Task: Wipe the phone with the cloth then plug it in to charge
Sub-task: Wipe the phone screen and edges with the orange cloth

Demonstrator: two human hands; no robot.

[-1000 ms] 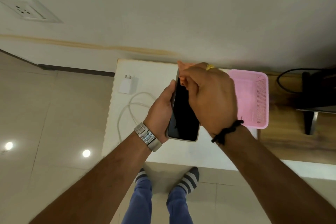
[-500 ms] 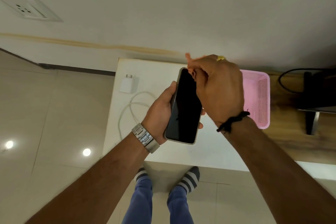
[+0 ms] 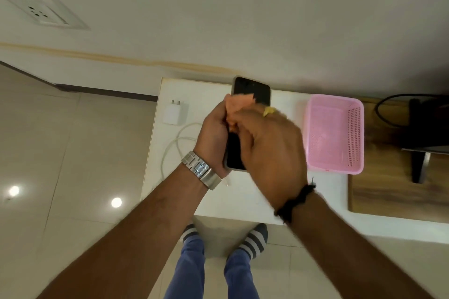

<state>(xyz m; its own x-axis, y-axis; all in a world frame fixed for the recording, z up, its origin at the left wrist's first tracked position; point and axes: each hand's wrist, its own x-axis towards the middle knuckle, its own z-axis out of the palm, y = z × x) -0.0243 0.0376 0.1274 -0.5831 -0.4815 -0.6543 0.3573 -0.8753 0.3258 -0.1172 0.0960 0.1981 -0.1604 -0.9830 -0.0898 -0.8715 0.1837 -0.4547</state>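
Note:
The black-screened phone [image 3: 252, 91] stands tilted above the white table [image 3: 245, 199], gripped along its left edge by my left hand [image 3: 212, 136]. My right hand [image 3: 269, 150] lies over the middle of the screen and holds a small orange cloth [image 3: 237, 108] against the glass. Only the phone's top and a strip near its lower end show. The white charger plug [image 3: 175, 112] lies on the table to the left, its white cable [image 3: 175, 145] looping toward me.
A pink plastic basket [image 3: 335, 133] sits on the table to the right. Beyond it lies a wooden surface [image 3: 388, 187] with a black stand and cable [image 3: 422, 128]. A wall socket [image 3: 46, 16] is at upper left. My socked feet [image 3: 226, 238] stand below the table edge.
My right hand with the cloth has slid down from the phone's top edge onto the middle of the screen. The phone's top is now uncovered and stands higher.

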